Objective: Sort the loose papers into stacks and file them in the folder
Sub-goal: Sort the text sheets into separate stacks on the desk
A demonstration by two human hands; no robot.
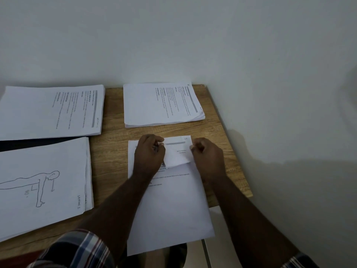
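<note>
**Operator A:** State the position of the hands.

**Operator B:** Both hands are at the far end of the near-right stack of papers (pixel 170 209). The left hand (pixel 149 154) has its fingers curled and pinches the left edge of a folded-back top sheet (pixel 176 153). The right hand (pixel 207 156) has its fingers curled and pinches the right edge of the same sheet. The sheet is lifted between them — its far portion is turned up, and a handwritten mark shows at its far right corner.

**Operator A:** Where does that stack sit on the table (pixel 114 151)?

**Operator B:** Toward the right edge. Its near end overhangs the table's front edge, above the person's lap. Printed lines are visible on the page beneath the lifted sheet.

**Operator A:** List the other stacks.

**Operator B:** Three. A thick stack (pixel 162 104) lies at the far right corner, close to the wall (pixel 193 35), with text running sideways. A second printed stack (pixel 52 111) lies at the far left, running off the left of the view. A third stack (pixel 44 182) lies at the near left — its top page bears a line drawing of a figure in a push-up pose, a "90°" mark, and a handwritten section label.

**Operator A:** Is the folder visible?

**Operator B:** Cannot tell. A dark strip (pixel 29 145) shows between the two left stacks; its identity is unclear.

**Operator A:** Clothing?

**Operator B:** Plaid sleeves (pixel 81 250) at the lower edge.
</note>
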